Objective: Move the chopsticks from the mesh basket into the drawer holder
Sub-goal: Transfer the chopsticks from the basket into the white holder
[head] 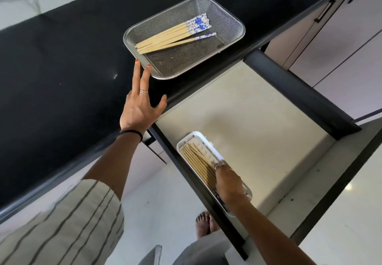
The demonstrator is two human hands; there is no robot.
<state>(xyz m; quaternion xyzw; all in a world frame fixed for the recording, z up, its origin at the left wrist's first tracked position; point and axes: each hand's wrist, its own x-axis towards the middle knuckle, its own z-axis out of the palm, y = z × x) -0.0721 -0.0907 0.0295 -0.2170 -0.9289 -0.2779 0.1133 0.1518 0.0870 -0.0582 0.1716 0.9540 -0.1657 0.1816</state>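
- Head view: left hand point(140, 109), fingers straight and spread, tips touching the near-left rim of the rectangular steel mesh basket point(233, 16) on the black counter point(62, 58).
- Remaining blue-patterned bamboo chopsticks point(169, 37) lie just beyond those fingertips, long axis near-left to far-right.
- Right hand point(228, 184), well apart, rests on chopsticks in the white plastic drawer holder point(191, 135); its finger pose is unclear.

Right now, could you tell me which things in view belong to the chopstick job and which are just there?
Part of the job:
- mesh basket, chopsticks left in it
- white drawer holder, chopsticks already in it
- open drawer
- left hand touching the basket rim, right hand in the holder

Just there:
- black countertop
- cabinet doors
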